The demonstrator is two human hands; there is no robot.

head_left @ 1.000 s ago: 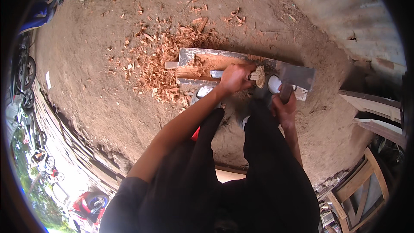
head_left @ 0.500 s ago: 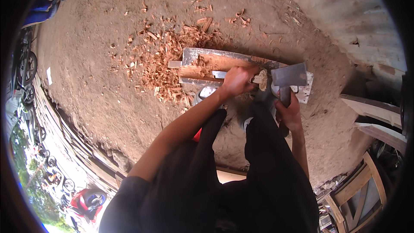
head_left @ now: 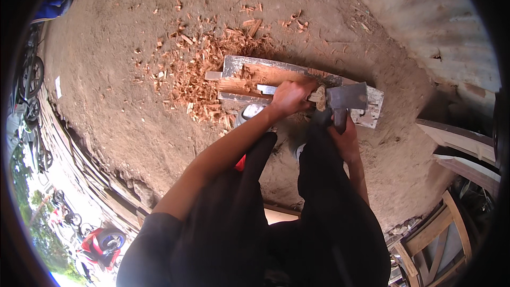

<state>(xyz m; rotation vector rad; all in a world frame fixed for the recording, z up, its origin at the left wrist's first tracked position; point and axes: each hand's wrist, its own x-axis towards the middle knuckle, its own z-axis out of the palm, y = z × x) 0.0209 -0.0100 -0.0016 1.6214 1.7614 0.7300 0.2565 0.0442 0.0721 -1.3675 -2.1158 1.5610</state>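
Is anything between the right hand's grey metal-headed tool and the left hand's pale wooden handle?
Nothing visible: the grey, rectangular metal-headed tool in the right hand appears right beside the pale wooden handle in the left hand; contact is unclear.

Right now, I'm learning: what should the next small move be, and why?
Perhaps use the right hand to draw the axe back for a tap: its head sits beside the frayed end of the chisel, which the left hand grips over the wood.

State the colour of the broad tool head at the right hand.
The tool head is dark grey, seen in the head view.
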